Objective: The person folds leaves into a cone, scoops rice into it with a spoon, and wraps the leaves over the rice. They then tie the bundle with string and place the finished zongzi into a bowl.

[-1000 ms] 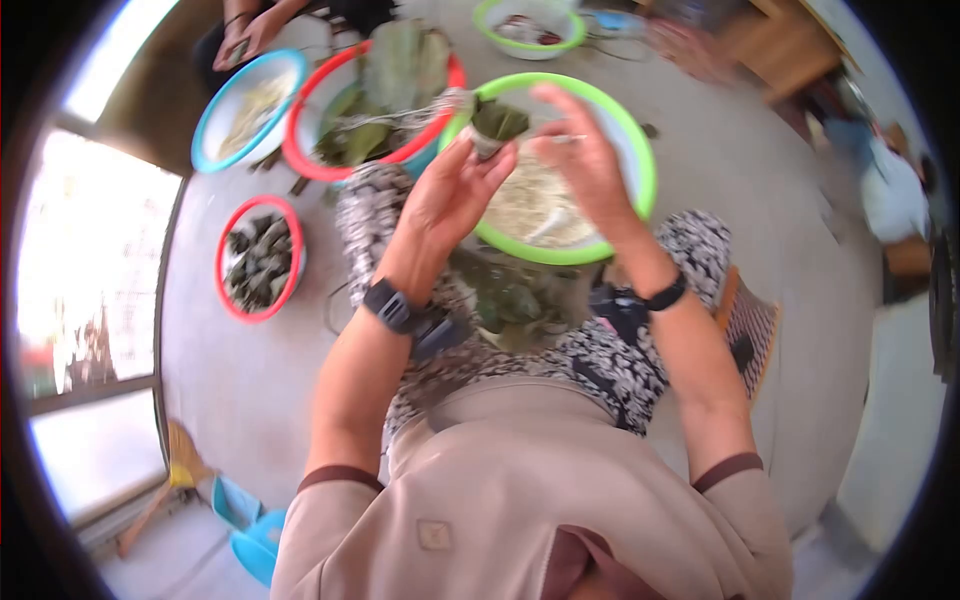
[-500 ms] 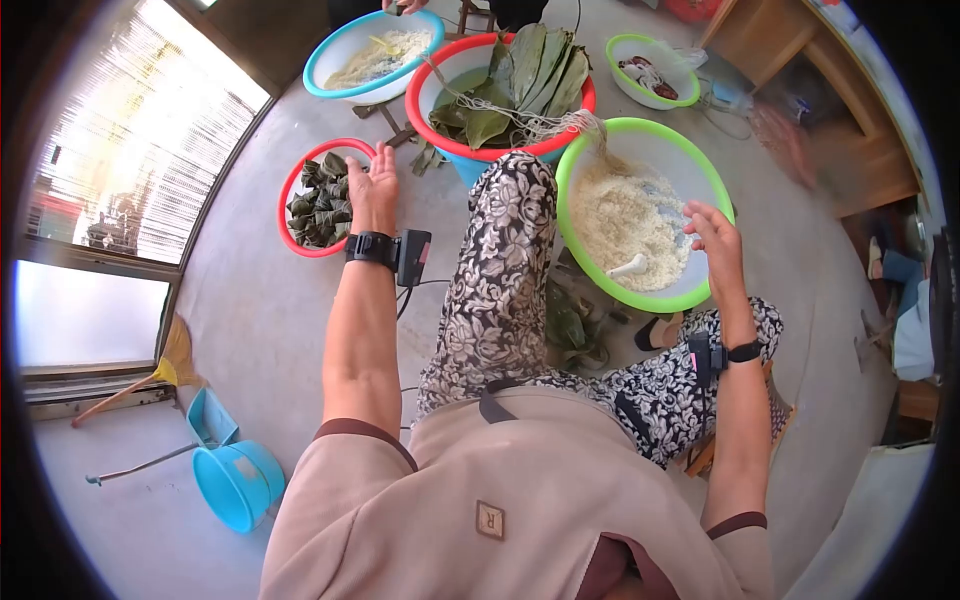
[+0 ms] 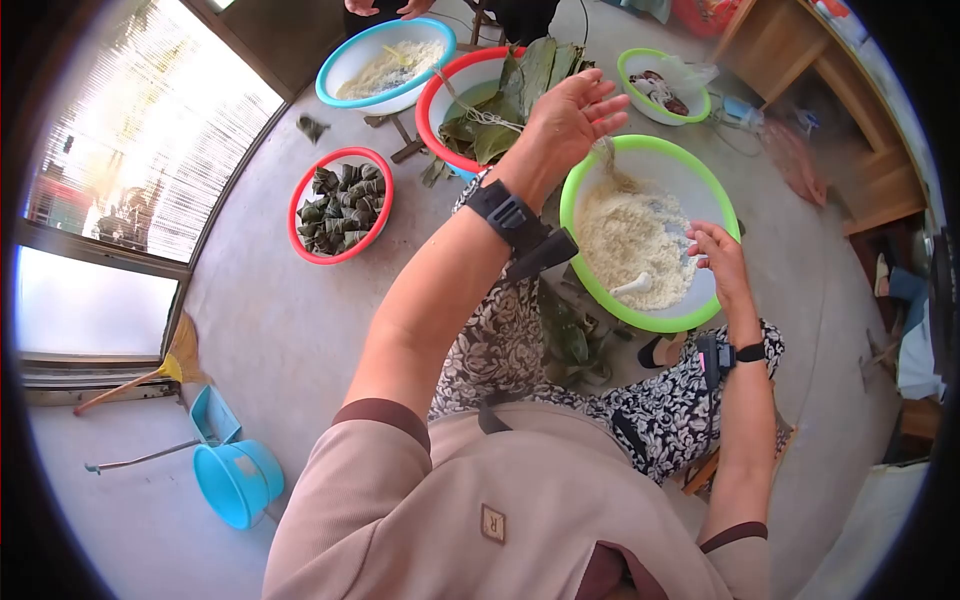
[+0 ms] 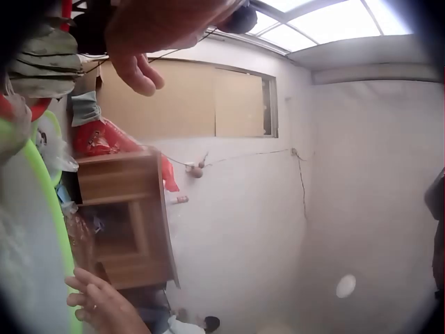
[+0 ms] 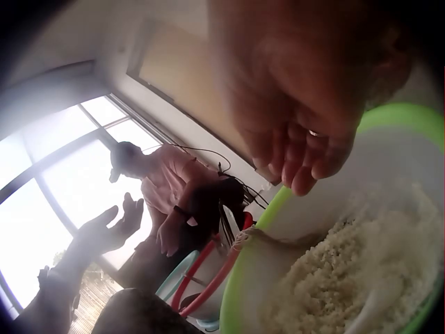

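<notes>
My left hand (image 3: pixel 575 118) is empty, its fingers extended over the near right side of a red-rimmed basin (image 3: pixel 428 105) of long green leaves (image 3: pixel 545 72). In the right wrist view the same left hand (image 5: pixel 115 226) shows spread fingers. My right hand (image 3: pixel 718 258), loosely bent and holding nothing, hovers at the right side of a green-rimmed basin (image 3: pixel 728 195). That basin holds white rice (image 3: pixel 635 235) and a white spoon (image 3: pixel 632 287). Leaf-wrapped zongzi (image 3: pixel 345 205) fill a smaller red-rimmed basin (image 3: pixel 297 225) to the left.
A blue-rimmed basin (image 3: pixel 330 65) of rice stands at the back, by another person (image 5: pixel 170 174). A small dark green bundle (image 3: pixel 312 128) shows left of it. A small green-rimmed bowl (image 3: pixel 690 117) is farther right. More leaves (image 3: pixel 570 335) lie between my legs.
A second ago both hands were together with a leaf-wrapped bundle. Then my left hand was empty by the zongzi basin. It has since swung right, and a dark green bundle has appeared at left.
</notes>
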`<state>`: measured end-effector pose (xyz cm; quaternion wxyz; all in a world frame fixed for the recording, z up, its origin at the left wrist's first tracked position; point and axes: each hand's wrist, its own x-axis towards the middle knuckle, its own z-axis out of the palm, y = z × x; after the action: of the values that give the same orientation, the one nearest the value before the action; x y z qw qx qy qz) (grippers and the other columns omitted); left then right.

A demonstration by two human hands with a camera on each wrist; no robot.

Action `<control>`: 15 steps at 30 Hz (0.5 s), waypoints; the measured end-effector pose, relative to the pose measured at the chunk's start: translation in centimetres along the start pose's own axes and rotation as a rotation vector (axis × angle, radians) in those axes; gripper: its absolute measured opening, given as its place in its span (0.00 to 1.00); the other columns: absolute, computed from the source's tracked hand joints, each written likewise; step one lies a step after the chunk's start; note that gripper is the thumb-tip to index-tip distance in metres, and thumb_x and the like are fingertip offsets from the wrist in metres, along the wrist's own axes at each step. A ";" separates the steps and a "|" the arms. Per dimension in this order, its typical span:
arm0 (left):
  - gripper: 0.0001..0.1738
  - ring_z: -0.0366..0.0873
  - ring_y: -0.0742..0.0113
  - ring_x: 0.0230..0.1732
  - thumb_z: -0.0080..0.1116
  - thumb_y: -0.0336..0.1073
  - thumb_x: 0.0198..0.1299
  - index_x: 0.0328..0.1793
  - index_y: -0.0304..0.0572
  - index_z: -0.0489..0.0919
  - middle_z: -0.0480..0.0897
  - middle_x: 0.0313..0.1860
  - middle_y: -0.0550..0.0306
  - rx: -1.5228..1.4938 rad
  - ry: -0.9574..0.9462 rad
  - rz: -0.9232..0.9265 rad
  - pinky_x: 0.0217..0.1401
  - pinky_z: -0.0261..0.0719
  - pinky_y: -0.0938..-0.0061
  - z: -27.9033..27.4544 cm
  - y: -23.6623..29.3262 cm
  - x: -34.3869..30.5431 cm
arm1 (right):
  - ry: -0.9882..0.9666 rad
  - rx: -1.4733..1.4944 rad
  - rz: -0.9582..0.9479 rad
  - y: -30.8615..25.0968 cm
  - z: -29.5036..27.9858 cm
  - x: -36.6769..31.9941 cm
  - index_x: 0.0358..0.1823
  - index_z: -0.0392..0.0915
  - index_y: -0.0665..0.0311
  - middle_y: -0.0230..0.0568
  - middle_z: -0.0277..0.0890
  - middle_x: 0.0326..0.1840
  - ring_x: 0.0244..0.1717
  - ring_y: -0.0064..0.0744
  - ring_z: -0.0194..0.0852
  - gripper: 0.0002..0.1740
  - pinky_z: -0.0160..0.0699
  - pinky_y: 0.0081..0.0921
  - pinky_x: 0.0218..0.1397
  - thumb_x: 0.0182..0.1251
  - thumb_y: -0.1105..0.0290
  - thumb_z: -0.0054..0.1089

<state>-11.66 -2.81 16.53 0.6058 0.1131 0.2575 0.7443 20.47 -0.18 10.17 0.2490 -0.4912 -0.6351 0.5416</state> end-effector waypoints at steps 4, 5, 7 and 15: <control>0.16 0.76 0.46 0.57 0.48 0.36 0.71 0.59 0.33 0.73 0.77 0.57 0.43 0.060 -0.007 -0.120 0.60 0.76 0.52 1.3 -4.0 0.6 | -0.020 0.010 0.018 0.0 0.4 -0.1 0.57 0.76 0.66 0.35 0.81 0.47 0.36 0.16 0.75 0.19 0.68 0.15 0.37 0.70 0.64 0.55; 0.16 0.76 0.46 0.57 0.47 0.36 0.71 0.59 0.33 0.74 0.77 0.57 0.44 0.093 0.002 -0.151 0.61 0.76 0.52 1.6 -4.6 0.4 | -0.020 0.001 0.013 0.0 0.5 0.0 0.56 0.76 0.66 0.35 0.81 0.46 0.35 0.16 0.75 0.18 0.68 0.14 0.36 0.69 0.64 0.55; 0.19 0.79 0.52 0.49 0.52 0.38 0.67 0.60 0.39 0.69 0.72 0.55 0.48 0.113 -0.126 -0.199 0.48 0.82 0.60 -0.4 -6.3 1.7 | -0.021 -0.021 0.005 0.2 0.6 0.3 0.56 0.77 0.66 0.34 0.81 0.45 0.34 0.16 0.75 0.18 0.68 0.14 0.35 0.69 0.65 0.55; 0.18 0.79 0.55 0.50 0.50 0.37 0.69 0.61 0.37 0.69 0.74 0.55 0.48 0.268 0.015 -0.403 0.51 0.81 0.61 -3.0 -10.8 2.2 | -0.021 -0.091 -0.003 0.4 1.2 0.9 0.51 0.79 0.65 0.30 0.81 0.37 0.30 0.15 0.74 0.14 0.67 0.15 0.31 0.66 0.67 0.58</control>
<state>-4.54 -0.04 8.12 0.7196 0.1332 0.3759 0.5685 19.23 0.11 9.24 0.2204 -0.4954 -0.6624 0.5169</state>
